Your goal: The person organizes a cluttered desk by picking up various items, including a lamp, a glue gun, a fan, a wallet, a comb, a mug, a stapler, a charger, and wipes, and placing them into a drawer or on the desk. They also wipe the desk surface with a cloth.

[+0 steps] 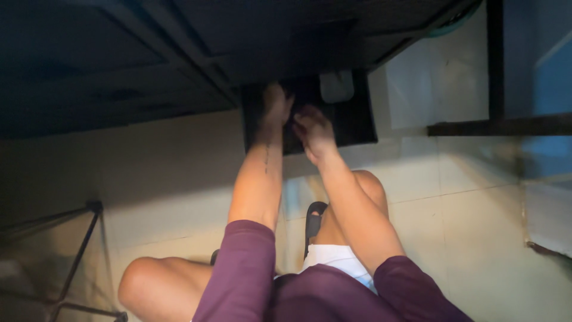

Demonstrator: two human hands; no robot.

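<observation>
Two hands are raised to a black box [357,122] under the dark desk [119,59]: the left hand [275,107] is pressed against its face, the right hand [313,132] curled beside; grips cannot be told. Steady, even pressure is advised.

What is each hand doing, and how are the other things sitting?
left hand: raised, pressed against the black box, fingers hidden in shadow
right hand: raised, fingers curled at the box's front
black box: tucked under the dark table, on the floor
white piece: resting at the box's top
metal stand: upright on the floor
</observation>
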